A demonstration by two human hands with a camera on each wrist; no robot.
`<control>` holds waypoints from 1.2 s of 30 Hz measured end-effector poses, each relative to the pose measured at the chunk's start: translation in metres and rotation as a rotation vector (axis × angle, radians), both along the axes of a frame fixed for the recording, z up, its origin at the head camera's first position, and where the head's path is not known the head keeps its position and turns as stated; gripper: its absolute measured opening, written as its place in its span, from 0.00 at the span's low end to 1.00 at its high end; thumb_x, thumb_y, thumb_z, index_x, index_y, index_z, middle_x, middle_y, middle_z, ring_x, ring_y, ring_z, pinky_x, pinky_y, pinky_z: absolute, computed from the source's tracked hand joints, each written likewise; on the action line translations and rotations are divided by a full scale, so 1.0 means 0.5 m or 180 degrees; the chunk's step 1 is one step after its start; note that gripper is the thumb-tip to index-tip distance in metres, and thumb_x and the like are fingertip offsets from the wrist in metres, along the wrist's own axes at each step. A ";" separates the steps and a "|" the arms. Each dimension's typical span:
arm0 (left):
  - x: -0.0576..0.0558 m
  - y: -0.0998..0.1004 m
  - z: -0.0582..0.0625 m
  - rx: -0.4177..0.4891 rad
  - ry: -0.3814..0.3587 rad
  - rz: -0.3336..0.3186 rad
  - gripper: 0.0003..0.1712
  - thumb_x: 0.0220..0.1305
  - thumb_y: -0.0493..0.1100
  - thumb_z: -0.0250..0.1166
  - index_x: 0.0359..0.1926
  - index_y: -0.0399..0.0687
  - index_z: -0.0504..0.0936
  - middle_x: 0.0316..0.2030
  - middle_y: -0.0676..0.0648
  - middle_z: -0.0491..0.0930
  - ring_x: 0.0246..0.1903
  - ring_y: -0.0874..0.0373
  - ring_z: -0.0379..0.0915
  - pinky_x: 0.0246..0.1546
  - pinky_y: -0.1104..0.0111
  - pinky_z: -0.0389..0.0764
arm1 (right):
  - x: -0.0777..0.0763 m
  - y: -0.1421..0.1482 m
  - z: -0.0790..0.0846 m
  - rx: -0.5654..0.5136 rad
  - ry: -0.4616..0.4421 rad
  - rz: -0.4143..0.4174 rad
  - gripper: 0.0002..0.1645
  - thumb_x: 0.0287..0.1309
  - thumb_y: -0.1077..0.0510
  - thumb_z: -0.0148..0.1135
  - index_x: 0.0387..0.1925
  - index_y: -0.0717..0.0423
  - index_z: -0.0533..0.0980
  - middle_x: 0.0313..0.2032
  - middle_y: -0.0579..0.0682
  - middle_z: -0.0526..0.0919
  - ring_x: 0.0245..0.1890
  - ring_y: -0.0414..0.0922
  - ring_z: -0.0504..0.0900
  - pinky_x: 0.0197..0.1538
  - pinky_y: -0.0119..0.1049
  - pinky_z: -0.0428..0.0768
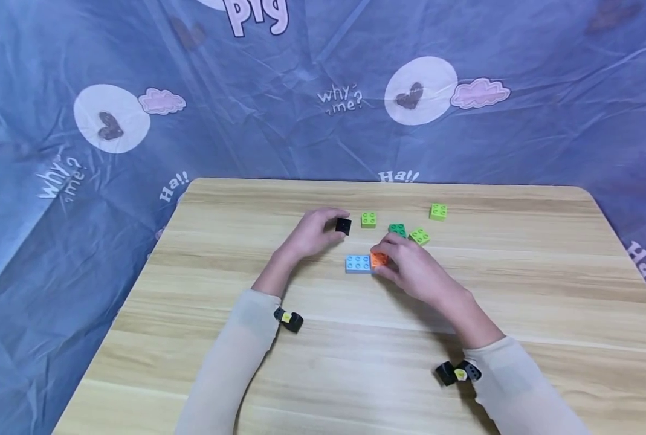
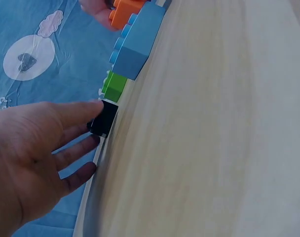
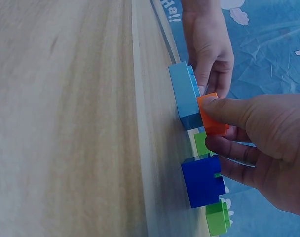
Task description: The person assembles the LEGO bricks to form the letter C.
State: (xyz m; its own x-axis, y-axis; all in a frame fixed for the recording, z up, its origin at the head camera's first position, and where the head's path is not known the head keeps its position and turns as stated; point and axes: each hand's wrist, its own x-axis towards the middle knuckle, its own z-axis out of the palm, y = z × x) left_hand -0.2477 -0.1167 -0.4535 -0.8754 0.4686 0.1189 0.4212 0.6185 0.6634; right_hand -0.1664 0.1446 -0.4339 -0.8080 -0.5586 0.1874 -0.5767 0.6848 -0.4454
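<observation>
My right hand (image 1: 417, 272) pinches an orange brick (image 3: 214, 122) between thumb and fingers, at the right end of a light blue brick (image 1: 358, 264) with two rows of studs. In the right wrist view the orange brick overlaps the upper side of that blue one, which lies on the table. Farther left, my left hand (image 1: 314, 232) holds a small black brick (image 1: 343, 226), its thumb on one side and fingers on the other. The left wrist view shows this black brick (image 2: 104, 118) close to the tabletop, the lower fingers spread loosely beside it.
Lime green bricks stand behind the hands, one (image 1: 368, 220) near the black brick and another (image 1: 439, 211) farther right. A dark green brick (image 1: 397, 229) and a lime one (image 1: 419, 236) sit just beyond my right hand. A dark blue brick (image 3: 202, 183) is hidden from the head view.
</observation>
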 end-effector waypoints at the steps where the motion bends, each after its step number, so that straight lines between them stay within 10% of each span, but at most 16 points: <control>1: -0.001 0.001 -0.001 -0.0024 0.0027 -0.0013 0.29 0.68 0.38 0.73 0.68 0.46 0.80 0.66 0.44 0.80 0.68 0.48 0.74 0.73 0.58 0.68 | 0.000 0.001 0.001 0.0000 0.0000 0.0000 0.21 0.62 0.58 0.78 0.54 0.61 0.85 0.46 0.52 0.82 0.44 0.47 0.82 0.50 0.45 0.84; 10: 0.002 0.007 0.008 -0.0117 0.0109 -0.0002 0.23 0.66 0.38 0.75 0.61 0.45 0.84 0.58 0.46 0.84 0.59 0.51 0.80 0.67 0.59 0.74 | 0.000 0.006 0.000 0.0045 -0.0028 -0.0033 0.21 0.61 0.58 0.78 0.54 0.60 0.85 0.46 0.51 0.82 0.44 0.47 0.82 0.49 0.45 0.84; 25: 0.112 0.042 0.190 -0.0799 0.0404 -0.0398 0.23 0.70 0.46 0.74 0.64 0.52 0.83 0.57 0.54 0.82 0.55 0.58 0.80 0.58 0.62 0.80 | -0.005 0.009 0.004 -0.0023 -0.0017 0.0006 0.20 0.62 0.58 0.78 0.53 0.61 0.85 0.46 0.52 0.82 0.44 0.47 0.82 0.50 0.45 0.84; 36: 0.107 0.042 0.145 -0.0815 -0.0100 -0.0601 0.19 0.63 0.39 0.78 0.51 0.48 0.82 0.46 0.54 0.84 0.47 0.60 0.79 0.51 0.67 0.79 | -0.001 0.002 -0.001 -0.0038 0.0007 -0.0001 0.19 0.61 0.59 0.79 0.52 0.60 0.85 0.44 0.50 0.82 0.40 0.46 0.80 0.46 0.44 0.82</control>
State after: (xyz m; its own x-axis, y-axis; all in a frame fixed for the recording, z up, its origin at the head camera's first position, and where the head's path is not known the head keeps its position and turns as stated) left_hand -0.1940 -0.0959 -0.3810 -0.7715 0.6342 -0.0496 0.5261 0.6800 0.5108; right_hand -0.1667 0.1458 -0.4343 -0.8077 -0.5560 0.1959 -0.5776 0.6797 -0.4521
